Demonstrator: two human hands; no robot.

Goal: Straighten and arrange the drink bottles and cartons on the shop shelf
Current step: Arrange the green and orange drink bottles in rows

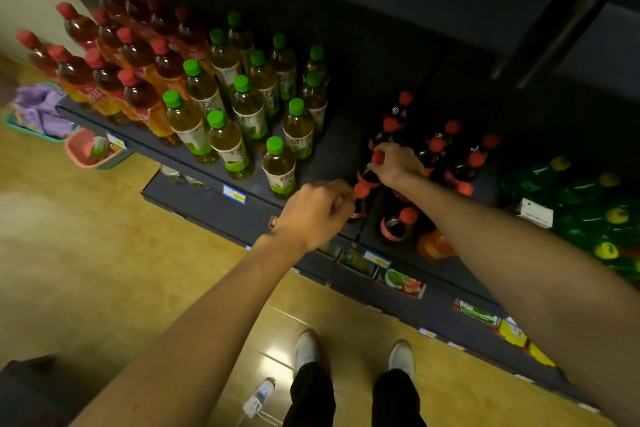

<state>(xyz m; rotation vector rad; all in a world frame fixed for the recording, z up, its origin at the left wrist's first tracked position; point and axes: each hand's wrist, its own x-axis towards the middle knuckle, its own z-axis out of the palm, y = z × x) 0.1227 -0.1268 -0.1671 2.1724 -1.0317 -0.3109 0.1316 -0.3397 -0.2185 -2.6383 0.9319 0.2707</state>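
Head view, looking down on a shop aisle.

Dark shelf, steel-grey, running from upper left to lower right; price tags clipped along the front edge.
Wooden floor, tan, below the shelf.
Red-capped tea bottles, amber, massed at the far left of the shelf, several leaning.
Green-capped tea bottles, pale yellow, in loose rows just right of the red-capped ones.
Green soda bottles with yellow caps, far right of the shelf, dim.
Dark cola bottles with red caps, grouped between the tea and the green soda.
Cartons on the lower shelf, printed tops facing up.
Baskets at left on the floor: teal basket with purple packs, pink basket beside it.
Left hand, fingers curled round the neck of a front cola bottle at the shelf edge.
Right hand, fingers pinching the red cap of a second cola bottle just behind the first.
White shoes at bottom centre.
Clear water bottle lying on the floor near the left shoe.
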